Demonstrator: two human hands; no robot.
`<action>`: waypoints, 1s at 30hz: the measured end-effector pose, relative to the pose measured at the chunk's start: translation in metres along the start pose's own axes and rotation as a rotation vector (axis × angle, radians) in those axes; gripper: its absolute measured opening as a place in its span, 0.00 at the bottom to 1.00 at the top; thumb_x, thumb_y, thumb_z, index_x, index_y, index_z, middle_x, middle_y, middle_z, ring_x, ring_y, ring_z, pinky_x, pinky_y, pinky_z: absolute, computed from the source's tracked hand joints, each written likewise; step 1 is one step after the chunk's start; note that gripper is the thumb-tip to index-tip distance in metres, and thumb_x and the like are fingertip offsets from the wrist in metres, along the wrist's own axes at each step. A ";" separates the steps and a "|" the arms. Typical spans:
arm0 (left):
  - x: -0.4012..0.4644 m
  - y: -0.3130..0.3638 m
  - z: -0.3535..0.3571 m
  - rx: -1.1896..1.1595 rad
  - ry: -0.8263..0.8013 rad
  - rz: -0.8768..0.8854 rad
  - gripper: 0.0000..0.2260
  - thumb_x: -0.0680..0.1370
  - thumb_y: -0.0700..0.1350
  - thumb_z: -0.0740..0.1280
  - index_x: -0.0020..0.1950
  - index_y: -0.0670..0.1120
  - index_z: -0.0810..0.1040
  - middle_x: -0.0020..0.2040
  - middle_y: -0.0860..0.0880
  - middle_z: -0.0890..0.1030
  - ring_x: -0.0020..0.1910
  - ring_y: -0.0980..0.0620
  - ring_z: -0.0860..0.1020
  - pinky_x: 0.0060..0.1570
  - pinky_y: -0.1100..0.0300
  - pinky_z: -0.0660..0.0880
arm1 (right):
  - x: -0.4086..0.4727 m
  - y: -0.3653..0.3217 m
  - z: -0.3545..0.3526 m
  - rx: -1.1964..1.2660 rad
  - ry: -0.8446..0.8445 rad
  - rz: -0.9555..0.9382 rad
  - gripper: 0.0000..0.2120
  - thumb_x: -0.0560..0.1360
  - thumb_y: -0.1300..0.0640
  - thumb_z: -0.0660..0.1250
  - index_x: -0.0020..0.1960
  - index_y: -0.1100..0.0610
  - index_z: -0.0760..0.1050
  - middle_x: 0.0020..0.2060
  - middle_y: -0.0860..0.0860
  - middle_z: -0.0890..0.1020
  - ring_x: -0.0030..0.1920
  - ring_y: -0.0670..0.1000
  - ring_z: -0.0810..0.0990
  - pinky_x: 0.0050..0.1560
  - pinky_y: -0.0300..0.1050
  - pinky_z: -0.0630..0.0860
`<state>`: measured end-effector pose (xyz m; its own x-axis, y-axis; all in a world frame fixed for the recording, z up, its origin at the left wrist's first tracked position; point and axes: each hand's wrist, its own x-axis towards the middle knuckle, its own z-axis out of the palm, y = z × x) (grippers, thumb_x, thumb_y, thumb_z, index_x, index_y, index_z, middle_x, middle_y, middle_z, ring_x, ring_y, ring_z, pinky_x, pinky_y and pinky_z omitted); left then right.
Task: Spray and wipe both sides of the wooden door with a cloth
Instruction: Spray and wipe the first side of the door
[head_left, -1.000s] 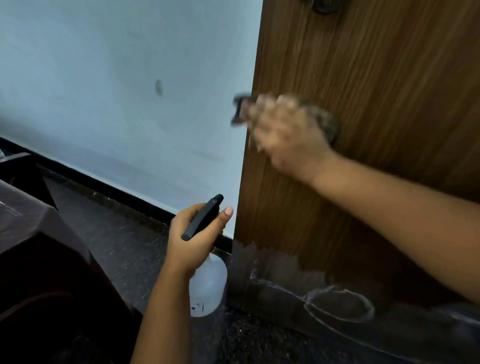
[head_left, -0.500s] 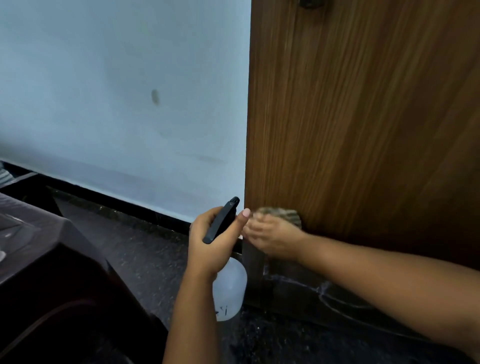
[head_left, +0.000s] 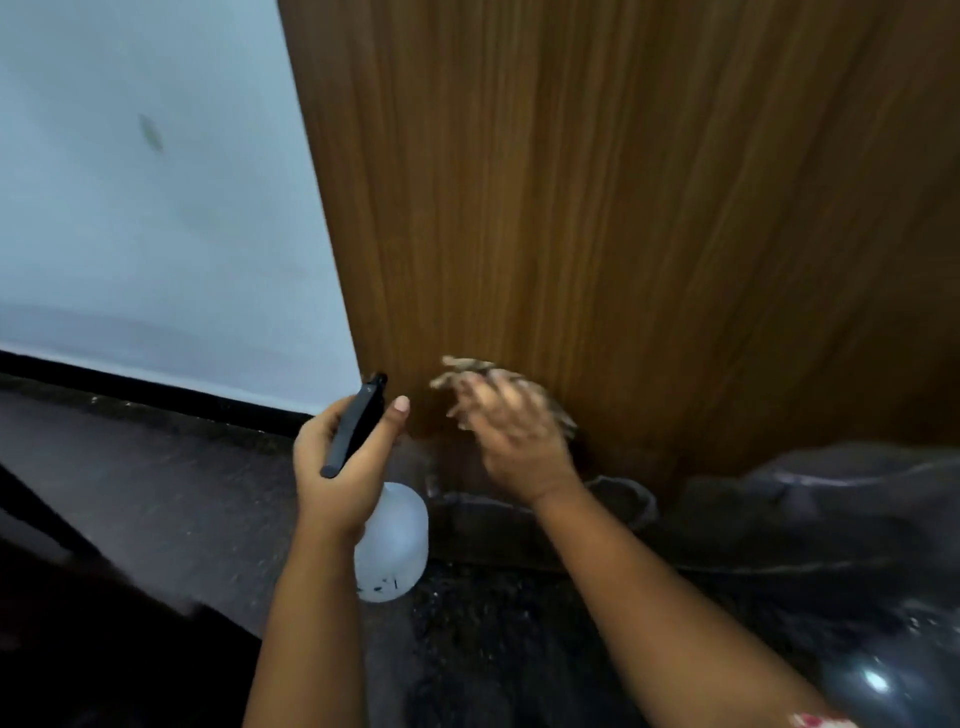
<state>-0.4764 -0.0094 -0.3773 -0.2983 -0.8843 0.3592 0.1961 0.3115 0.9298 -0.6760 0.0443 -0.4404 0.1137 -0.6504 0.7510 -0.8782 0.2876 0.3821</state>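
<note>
- the door (head_left: 623, 208) fills the right and centre of the view, its left edge against a pale wall (head_left: 145, 208).
- right hand (head_left: 511, 434) presses a cloth (head_left: 467, 366) flat on the door near its bottom edge; fingers spread and blurred, the cloth bunched under them.
- left hand (head_left: 340, 470) grips the neck of a spray bottle (head_left: 395, 543), fingers curled round it, thumb up beside the black trigger head (head_left: 356, 423), just left of the door's edge.
- the bottle's white body hangs below the hand over the dark floor (head_left: 171, 483).
</note>
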 end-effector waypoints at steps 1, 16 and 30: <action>-0.006 -0.003 0.009 0.030 -0.016 -0.001 0.13 0.73 0.50 0.75 0.40 0.41 0.80 0.35 0.37 0.78 0.36 0.45 0.77 0.38 0.51 0.74 | -0.029 0.027 -0.001 -0.033 0.030 0.095 0.24 0.76 0.58 0.59 0.72 0.56 0.66 0.71 0.54 0.65 0.70 0.58 0.65 0.73 0.55 0.55; -0.070 -0.025 0.174 0.085 -0.340 0.001 0.12 0.75 0.51 0.73 0.39 0.44 0.79 0.31 0.47 0.78 0.30 0.48 0.76 0.30 0.58 0.71 | -0.091 0.073 0.005 0.002 0.127 0.512 0.36 0.72 0.52 0.67 0.77 0.55 0.58 0.75 0.52 0.57 0.75 0.55 0.58 0.74 0.57 0.57; -0.108 -0.034 0.242 0.079 -0.473 -0.035 0.13 0.76 0.47 0.72 0.37 0.40 0.75 0.28 0.51 0.73 0.28 0.55 0.73 0.28 0.64 0.68 | -0.196 0.293 -0.045 0.198 0.582 1.639 0.34 0.70 0.64 0.50 0.77 0.66 0.58 0.75 0.64 0.59 0.74 0.65 0.59 0.76 0.48 0.51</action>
<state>-0.6773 0.1597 -0.4282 -0.6992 -0.6453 0.3076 0.1123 0.3257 0.9388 -0.9347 0.2879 -0.4507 -0.7725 0.5265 0.3550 -0.2792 0.2204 -0.9346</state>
